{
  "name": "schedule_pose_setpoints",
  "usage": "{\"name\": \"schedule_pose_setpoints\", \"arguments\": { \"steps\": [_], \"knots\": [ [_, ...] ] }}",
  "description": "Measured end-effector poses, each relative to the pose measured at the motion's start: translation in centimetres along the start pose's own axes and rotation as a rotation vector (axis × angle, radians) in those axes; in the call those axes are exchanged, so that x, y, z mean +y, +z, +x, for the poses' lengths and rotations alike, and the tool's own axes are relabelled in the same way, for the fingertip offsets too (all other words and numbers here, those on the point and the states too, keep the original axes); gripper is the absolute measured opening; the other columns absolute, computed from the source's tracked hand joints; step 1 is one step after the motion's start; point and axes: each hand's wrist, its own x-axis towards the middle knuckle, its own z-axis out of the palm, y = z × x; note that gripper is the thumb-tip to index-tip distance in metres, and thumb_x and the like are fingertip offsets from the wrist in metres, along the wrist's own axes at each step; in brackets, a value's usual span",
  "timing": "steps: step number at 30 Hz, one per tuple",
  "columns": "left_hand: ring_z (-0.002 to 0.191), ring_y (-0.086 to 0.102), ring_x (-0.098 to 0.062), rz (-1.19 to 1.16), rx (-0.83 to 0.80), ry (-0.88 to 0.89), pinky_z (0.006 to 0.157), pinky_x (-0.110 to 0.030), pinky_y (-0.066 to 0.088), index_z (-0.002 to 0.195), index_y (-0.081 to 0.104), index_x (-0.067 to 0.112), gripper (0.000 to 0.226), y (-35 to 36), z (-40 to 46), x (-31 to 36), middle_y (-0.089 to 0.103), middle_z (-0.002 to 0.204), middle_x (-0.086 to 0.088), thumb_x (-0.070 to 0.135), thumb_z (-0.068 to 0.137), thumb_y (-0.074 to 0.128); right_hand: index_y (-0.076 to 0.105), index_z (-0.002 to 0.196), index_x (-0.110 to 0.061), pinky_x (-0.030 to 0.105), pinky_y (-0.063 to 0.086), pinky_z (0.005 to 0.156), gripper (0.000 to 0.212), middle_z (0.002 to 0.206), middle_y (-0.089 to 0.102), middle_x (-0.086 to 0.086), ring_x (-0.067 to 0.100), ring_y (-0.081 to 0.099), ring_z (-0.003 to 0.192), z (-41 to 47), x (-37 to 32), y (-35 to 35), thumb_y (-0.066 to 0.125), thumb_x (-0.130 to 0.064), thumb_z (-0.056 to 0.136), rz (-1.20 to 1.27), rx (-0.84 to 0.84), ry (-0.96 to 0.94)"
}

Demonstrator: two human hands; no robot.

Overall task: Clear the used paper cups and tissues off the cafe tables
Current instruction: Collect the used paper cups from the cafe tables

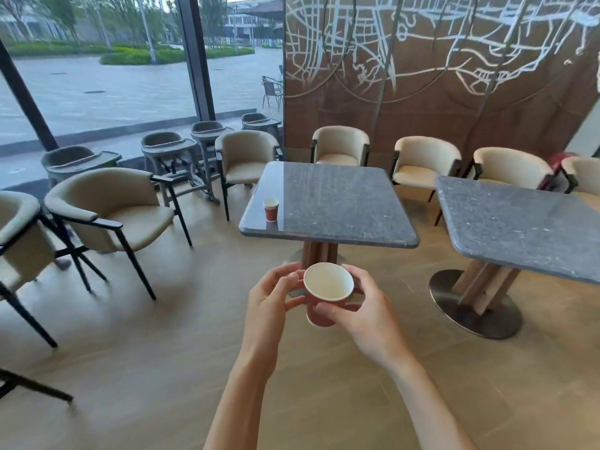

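Note:
A red paper cup (328, 292) with a white inside is held upright in front of me, above the floor. My right hand (367, 313) grips it, thumb across its front and fingers behind. My left hand (271, 295) touches the cup's left side with curled fingers and thumb. A small stack of red paper cups (271, 210) stands near the front left corner of the grey stone table (341, 196) ahead. No tissues are in sight.
A second grey table (519, 222) on a round metal base stands to the right. Beige armchairs (110, 209) ring both tables, and grey high chairs (168, 151) line the window at the left. Wooden floor lies between me and the tables.

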Motion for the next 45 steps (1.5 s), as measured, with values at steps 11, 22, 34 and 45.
{"name": "schedule_pose_setpoints", "arguments": {
  "steps": [11, 22, 34, 45],
  "knots": [
    [0.089, 0.075, -0.013, 0.124, 0.142, -0.014, 0.077, -0.029, 0.062, 0.102, 0.076, 0.013, 0.021, 3.0, 22.3, -4.1, 0.079, 0.094, 0.002, 0.0, 0.095, 0.061, 0.051, 0.13, -0.04, 0.02, 0.051, 0.094, 0.082, 0.126, 0.063, -0.012, 0.003, 0.061, 0.112, 23.9, 6.9, 4.2, 0.089, -0.054, 0.058, -0.033, -0.153, -0.022],
    [0.08, 0.074, -0.006, 0.121, 0.325, -0.012, 0.07, -0.02, 0.059, 0.097, 0.075, 0.017, 0.028, 7.4, 42.7, -4.1, 0.08, 0.087, 0.002, -0.007, 0.084, 0.072, 0.049, 0.136, -0.032, 0.017, 0.049, 0.094, 0.083, 0.128, 0.056, -0.017, 0.0, 0.054, 0.117, 47.5, 9.1, 6.3, 0.091, -0.048, 0.067, -0.093, -0.344, -0.097],
    [0.092, 0.075, -0.01, 0.185, 0.38, -0.097, 0.078, -0.021, 0.058, 0.1, 0.076, 0.019, 0.028, 0.6, 64.3, -9.8, 0.08, 0.095, 0.004, -0.004, 0.084, 0.074, 0.046, 0.145, -0.025, 0.027, 0.044, 0.107, 0.085, 0.139, 0.053, -0.013, 0.008, 0.053, 0.127, 65.6, 13.3, 17.9, 0.089, -0.039, 0.073, -0.189, -0.404, -0.049],
    [0.095, 0.075, -0.011, 0.21, 0.333, -0.323, 0.084, -0.026, 0.058, 0.105, 0.076, 0.012, 0.03, -5.6, 77.6, -17.4, 0.08, 0.096, 0.003, -0.008, 0.083, 0.071, 0.05, 0.138, -0.025, 0.035, 0.047, 0.105, 0.079, 0.133, 0.056, -0.013, 0.007, 0.054, 0.123, 74.9, 20.0, 27.1, 0.09, -0.036, 0.07, -0.281, -0.46, 0.156]
  ]
}}
